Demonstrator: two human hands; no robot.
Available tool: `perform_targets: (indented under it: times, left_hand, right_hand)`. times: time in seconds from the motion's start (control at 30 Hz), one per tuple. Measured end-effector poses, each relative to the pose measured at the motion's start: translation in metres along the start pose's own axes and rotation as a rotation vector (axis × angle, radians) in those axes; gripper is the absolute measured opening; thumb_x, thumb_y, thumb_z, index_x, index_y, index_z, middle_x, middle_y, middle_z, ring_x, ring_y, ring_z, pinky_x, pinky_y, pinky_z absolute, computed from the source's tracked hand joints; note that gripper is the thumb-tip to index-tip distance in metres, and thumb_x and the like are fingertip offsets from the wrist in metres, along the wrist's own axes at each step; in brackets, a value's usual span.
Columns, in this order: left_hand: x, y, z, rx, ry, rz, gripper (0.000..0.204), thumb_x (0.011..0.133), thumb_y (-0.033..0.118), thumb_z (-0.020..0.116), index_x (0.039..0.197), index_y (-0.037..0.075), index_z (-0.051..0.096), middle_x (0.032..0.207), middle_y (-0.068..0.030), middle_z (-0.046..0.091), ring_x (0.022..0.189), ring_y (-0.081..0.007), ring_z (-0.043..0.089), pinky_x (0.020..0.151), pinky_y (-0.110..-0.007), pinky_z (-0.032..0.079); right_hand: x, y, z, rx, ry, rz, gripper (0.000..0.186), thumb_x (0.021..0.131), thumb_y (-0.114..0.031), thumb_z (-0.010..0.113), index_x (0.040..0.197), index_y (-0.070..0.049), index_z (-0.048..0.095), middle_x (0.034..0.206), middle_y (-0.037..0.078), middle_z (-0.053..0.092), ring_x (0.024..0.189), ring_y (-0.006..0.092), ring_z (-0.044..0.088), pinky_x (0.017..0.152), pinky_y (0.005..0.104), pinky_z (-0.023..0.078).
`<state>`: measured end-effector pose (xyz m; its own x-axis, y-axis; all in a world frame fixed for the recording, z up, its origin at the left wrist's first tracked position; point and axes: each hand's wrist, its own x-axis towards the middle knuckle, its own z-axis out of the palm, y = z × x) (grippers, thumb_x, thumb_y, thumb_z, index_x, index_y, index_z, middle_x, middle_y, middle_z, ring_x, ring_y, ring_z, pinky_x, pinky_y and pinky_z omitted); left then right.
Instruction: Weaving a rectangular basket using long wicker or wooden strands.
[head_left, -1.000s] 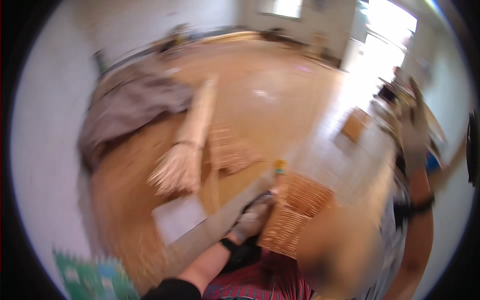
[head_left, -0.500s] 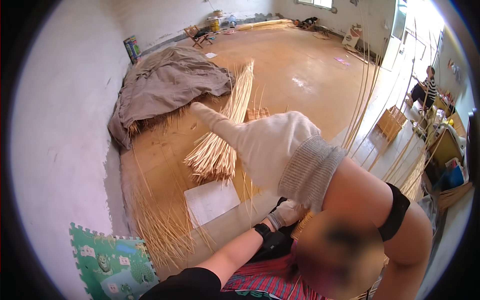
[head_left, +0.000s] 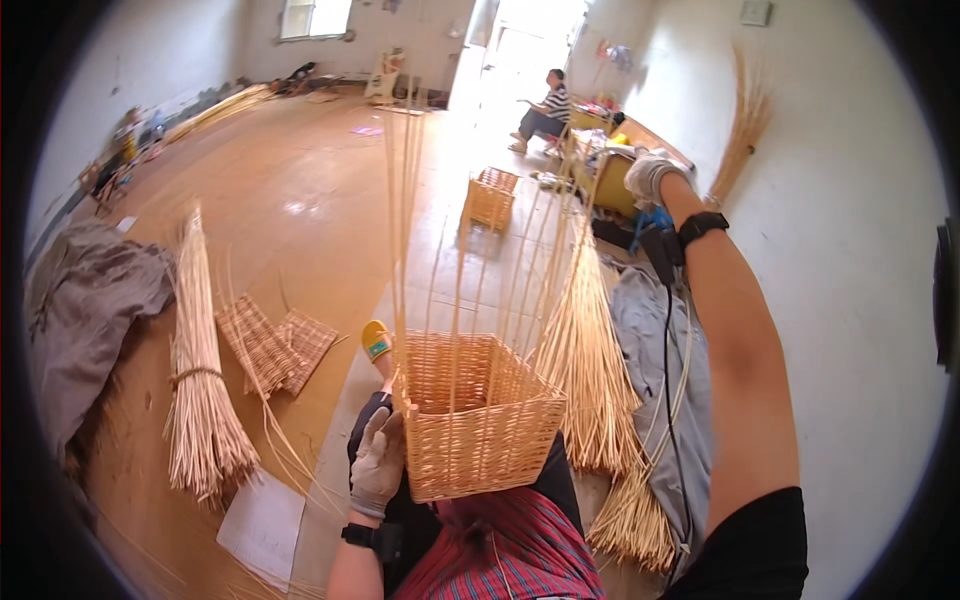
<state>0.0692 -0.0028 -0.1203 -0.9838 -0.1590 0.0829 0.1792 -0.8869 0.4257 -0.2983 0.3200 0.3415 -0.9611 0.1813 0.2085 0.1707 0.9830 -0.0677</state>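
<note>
A half-woven wicker basket (head_left: 485, 445) sits on my lap, with long upright stakes (head_left: 410, 220) rising from its walls. My left hand (head_left: 378, 465), in a pale work glove, is closed against the basket's left side. My right hand (head_left: 655, 172), also gloved, is stretched far out to the right, near a yellowish container (head_left: 618, 180) with things on and around it. Its fingers are too small and indistinct to show whether they hold anything. Red striped cloth (head_left: 500, 560) lies under the basket.
Bundles of pale canes stand to the right (head_left: 590, 370) and left (head_left: 200, 400). Woven panels (head_left: 262, 345) and a white sheet (head_left: 262, 525) lie on the floor. Another basket (head_left: 490, 200) stands ahead. A person (head_left: 545, 110) sits by the bright doorway. Grey cloth (head_left: 650, 330) lies right.
The view has turned to the right. My right arm, earlier reaching across to the left, is now extended to the far right. The basket has come into full view; my left hand stays by it.
</note>
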Motion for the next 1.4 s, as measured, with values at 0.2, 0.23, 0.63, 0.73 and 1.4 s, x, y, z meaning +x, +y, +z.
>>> perform_targets:
  times: [0.2,0.23,0.63,0.73,1.4]
  left_hand:
    - [0.0,-0.008,-0.006,0.015,-0.017,0.012,0.041,0.109,0.016,0.046,0.149,0.009,0.046,0.149,-0.0157,0.054,0.14,-0.0278,0.05,0.119,-0.045,0.039]
    - [-0.001,-0.008,-0.006,-0.002,0.019,0.003,0.04,0.109,0.016,0.046,0.149,0.009,0.047,0.148,-0.0148,0.055,0.139,-0.0259,0.051,0.117,-0.045,0.042]
    - [-0.002,-0.003,0.018,0.511,-0.059,0.116,0.042,0.111,0.019,0.042,0.15,0.004,0.042,0.154,-0.0167,0.048,0.143,-0.0276,0.045,0.119,-0.042,0.037]
    - [-0.001,-0.008,0.014,0.524,0.051,0.018,0.047,0.111,0.025,0.044,0.151,0.002,0.041,0.155,-0.0155,0.046,0.141,-0.0267,0.047,0.117,-0.041,0.038]
    - [-0.025,-0.067,0.005,1.392,0.433,0.206,0.086,0.102,0.051,0.058,0.16,0.0,0.021,0.156,-0.022,0.038,0.133,-0.0337,0.048,0.112,-0.042,0.04]
  right_hand:
    - [0.05,0.038,0.026,0.04,0.112,0.007,0.084,0.096,-0.063,0.045,0.154,-0.003,0.037,0.134,0.023,0.064,0.114,0.0414,0.068,0.092,0.0522,0.058]
    - [0.048,0.028,0.025,0.141,0.078,0.072,0.081,0.096,-0.061,0.046,0.153,-0.003,0.039,0.134,0.023,0.064,0.115,0.0403,0.067,0.094,0.0509,0.057]
    - [-0.186,0.111,0.259,-0.049,-0.55,-0.408,0.05,0.09,-0.017,0.058,0.14,-0.015,0.059,0.135,0.015,0.066,0.121,0.0327,0.064,0.103,0.0424,0.051]
    - [-0.282,0.199,0.394,-0.034,-0.737,-0.229,0.054,0.085,-0.019,0.061,0.139,-0.015,0.061,0.132,0.017,0.067,0.121,0.0337,0.065,0.099,0.0461,0.053]
    - [-0.518,0.303,0.599,0.359,-1.133,0.104,0.044,0.078,-0.027,0.072,0.119,-0.011,0.072,0.121,0.017,0.071,0.112,0.0361,0.069,0.093,0.045,0.056]
